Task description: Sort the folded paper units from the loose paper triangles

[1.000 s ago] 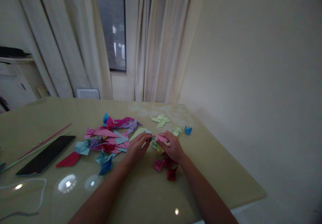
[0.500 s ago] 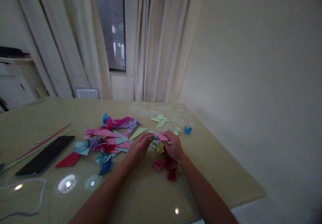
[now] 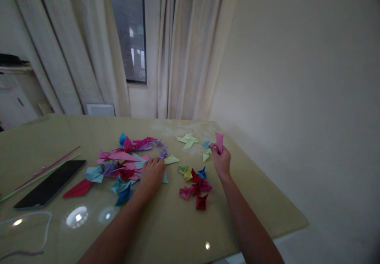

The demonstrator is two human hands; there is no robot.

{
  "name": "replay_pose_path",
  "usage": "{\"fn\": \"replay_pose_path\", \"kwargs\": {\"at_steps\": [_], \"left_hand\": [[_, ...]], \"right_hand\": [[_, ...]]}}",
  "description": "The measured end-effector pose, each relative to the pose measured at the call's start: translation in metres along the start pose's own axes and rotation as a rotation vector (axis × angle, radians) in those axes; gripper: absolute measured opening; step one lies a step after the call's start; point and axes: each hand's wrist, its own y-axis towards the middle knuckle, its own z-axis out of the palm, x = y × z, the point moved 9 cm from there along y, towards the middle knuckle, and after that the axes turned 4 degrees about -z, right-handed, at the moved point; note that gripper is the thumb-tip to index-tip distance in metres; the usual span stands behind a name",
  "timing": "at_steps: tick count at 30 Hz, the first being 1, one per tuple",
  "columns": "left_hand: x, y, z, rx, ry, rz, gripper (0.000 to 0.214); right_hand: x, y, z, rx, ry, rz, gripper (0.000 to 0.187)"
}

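My right hand (image 3: 221,162) is raised over the right part of the table, closed on a folded pink paper strip (image 3: 219,142) that stands up from its grip. Just left of its fingertips is a small light blue folded paper (image 3: 206,144), with a pale green one (image 3: 206,154) below it. On the right edge of a pile of colourful origami pieces (image 3: 127,155) rests my left hand (image 3: 153,173), fingers bent down. Their tips are hidden, so I cannot tell whether they grip anything. A pale green piece (image 3: 171,160) pokes out beside them.
Several small folded papers, among them a red one (image 3: 201,202), lie between my forearms. A pale green pinwheel shape (image 3: 187,140) sits farther back. To the left are a black phone-like slab (image 3: 50,184), thin coloured sticks (image 3: 44,171) and a white cable (image 3: 49,228).
My hands have parted from their joint hold. The right moved right and up with the pink paper; the left moved left onto the pile. The light blue piece is now by my right fingertips.
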Motion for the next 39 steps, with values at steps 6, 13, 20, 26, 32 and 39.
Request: {"fn": "replay_pose_path", "kwargs": {"at_steps": [6, 13, 20, 26, 32, 39], "left_hand": [[-0.005, 0.0, -0.006, -0.021, -0.013, 0.05, 0.023], [-0.011, 0.001, -0.004, 0.019, 0.028, 0.097, 0.019], [-0.005, 0.002, -0.004, 0.042, -0.027, 0.061, 0.036], [0.002, 0.006, -0.011, -0.085, -0.232, -0.023, 0.032], [-0.015, -0.001, -0.012, -0.195, -0.497, 0.138, 0.026], [-0.029, -0.006, -0.007, -0.146, -0.602, 0.237, 0.025]], "right_hand": [[-0.002, -0.01, 0.044, 0.305, -0.302, -0.232, 0.024], [-0.022, -0.016, 0.06, 0.428, -0.5, -0.19, 0.012], [-0.013, -0.013, 0.053, 0.384, -0.446, -0.189, 0.014], [0.01, -0.011, 0.033, 0.255, -0.106, -0.128, 0.041], [0.036, -0.037, 0.064, 0.486, 0.191, -0.061, 0.039], [0.051, -0.052, 0.076, 0.563, 0.276, -0.072, 0.034]]}}
